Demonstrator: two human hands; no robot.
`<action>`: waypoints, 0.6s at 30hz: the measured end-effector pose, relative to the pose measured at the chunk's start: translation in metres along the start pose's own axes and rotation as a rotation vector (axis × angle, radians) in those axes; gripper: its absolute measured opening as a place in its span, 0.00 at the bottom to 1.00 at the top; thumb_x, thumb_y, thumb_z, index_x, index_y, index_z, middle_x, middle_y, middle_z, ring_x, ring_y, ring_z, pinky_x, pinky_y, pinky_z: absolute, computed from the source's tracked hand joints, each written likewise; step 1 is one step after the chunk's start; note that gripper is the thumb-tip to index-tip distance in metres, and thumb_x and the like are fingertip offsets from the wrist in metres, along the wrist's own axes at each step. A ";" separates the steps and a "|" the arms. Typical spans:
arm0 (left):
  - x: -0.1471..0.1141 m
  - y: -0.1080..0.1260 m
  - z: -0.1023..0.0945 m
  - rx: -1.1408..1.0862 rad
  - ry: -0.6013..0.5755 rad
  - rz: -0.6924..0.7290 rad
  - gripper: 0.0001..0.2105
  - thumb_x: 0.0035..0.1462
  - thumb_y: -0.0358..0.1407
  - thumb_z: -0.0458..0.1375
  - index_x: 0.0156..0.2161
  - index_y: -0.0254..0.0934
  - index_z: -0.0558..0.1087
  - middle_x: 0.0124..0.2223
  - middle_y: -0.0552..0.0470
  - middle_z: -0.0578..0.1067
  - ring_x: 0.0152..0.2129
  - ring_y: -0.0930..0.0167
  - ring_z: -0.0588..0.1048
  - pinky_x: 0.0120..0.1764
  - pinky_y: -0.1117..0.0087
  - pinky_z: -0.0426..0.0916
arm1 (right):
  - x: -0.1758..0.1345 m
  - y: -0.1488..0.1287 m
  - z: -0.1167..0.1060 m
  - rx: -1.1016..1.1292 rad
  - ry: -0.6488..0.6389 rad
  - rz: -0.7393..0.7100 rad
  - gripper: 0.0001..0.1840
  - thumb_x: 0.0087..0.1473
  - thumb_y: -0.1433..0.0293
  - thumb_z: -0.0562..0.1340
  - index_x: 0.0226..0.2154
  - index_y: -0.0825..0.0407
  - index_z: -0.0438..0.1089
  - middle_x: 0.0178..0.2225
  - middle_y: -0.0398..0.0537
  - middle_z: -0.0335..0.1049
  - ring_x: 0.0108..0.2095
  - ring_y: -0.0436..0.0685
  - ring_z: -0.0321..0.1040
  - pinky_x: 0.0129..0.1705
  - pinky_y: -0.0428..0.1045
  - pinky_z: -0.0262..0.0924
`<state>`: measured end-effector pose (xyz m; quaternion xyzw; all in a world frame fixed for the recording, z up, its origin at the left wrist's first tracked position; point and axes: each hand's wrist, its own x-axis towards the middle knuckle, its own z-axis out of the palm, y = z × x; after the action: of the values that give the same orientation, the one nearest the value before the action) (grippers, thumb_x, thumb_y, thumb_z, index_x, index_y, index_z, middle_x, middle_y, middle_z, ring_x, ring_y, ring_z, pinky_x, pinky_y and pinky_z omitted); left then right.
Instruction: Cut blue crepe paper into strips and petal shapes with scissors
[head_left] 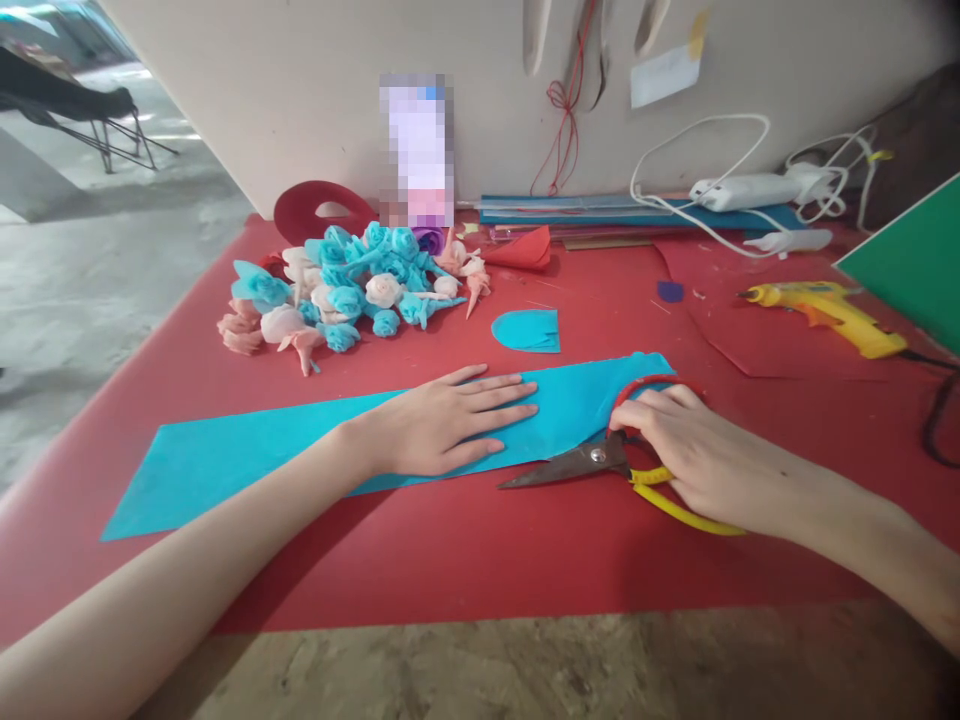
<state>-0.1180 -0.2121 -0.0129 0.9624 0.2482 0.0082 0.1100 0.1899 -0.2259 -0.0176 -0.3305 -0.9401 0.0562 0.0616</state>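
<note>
Head view: the left hand (442, 425), splayed, lay flat on a thin blue strip (247, 445) across the worktop (450, 570)'s middle, seemingly in one piece; the right hand (697, 455) curled around scissors (598, 455). Beyond lay a rounded cutout (526, 331) and, toward the far-left corner, ruffled, finished-looking roses (384, 290).

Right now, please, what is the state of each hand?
Left hand: open, laid flat on the blue sheet.
Right hand: closed, holding the scissors by the handles.
</note>
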 end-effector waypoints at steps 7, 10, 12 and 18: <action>0.000 0.000 0.001 0.015 -0.017 -0.011 0.23 0.67 0.42 0.40 0.64 0.40 0.51 0.67 0.51 0.49 0.65 0.68 0.45 0.64 0.58 0.38 | -0.008 0.001 0.001 -0.030 -0.005 -0.020 0.28 0.41 0.88 0.47 0.44 0.51 0.60 0.36 0.51 0.64 0.36 0.60 0.57 0.36 0.52 0.53; 0.000 0.000 0.001 0.020 -0.029 -0.017 0.23 0.67 0.42 0.40 0.64 0.38 0.51 0.67 0.51 0.48 0.65 0.68 0.45 0.64 0.59 0.37 | -0.015 0.001 0.000 -0.035 -0.030 -0.004 0.29 0.40 0.89 0.46 0.44 0.51 0.60 0.36 0.50 0.62 0.35 0.60 0.56 0.36 0.52 0.53; 0.000 0.001 0.000 0.020 -0.031 -0.017 0.23 0.67 0.42 0.40 0.64 0.38 0.51 0.67 0.51 0.48 0.65 0.68 0.44 0.64 0.59 0.37 | -0.019 0.002 0.000 -0.032 -0.030 -0.002 0.30 0.41 0.89 0.46 0.45 0.51 0.59 0.37 0.51 0.62 0.35 0.60 0.56 0.36 0.52 0.53; 0.001 0.001 -0.003 -0.012 -0.047 -0.028 0.22 0.67 0.39 0.38 0.64 0.38 0.52 0.67 0.51 0.49 0.65 0.69 0.44 0.64 0.59 0.36 | -0.020 0.003 -0.001 -0.103 0.007 -0.006 0.28 0.42 0.87 0.49 0.46 0.53 0.59 0.37 0.52 0.65 0.34 0.61 0.58 0.36 0.53 0.54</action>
<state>-0.1169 -0.2122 -0.0101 0.9582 0.2588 -0.0143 0.1215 0.2073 -0.2361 -0.0188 -0.3308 -0.9425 0.0067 0.0478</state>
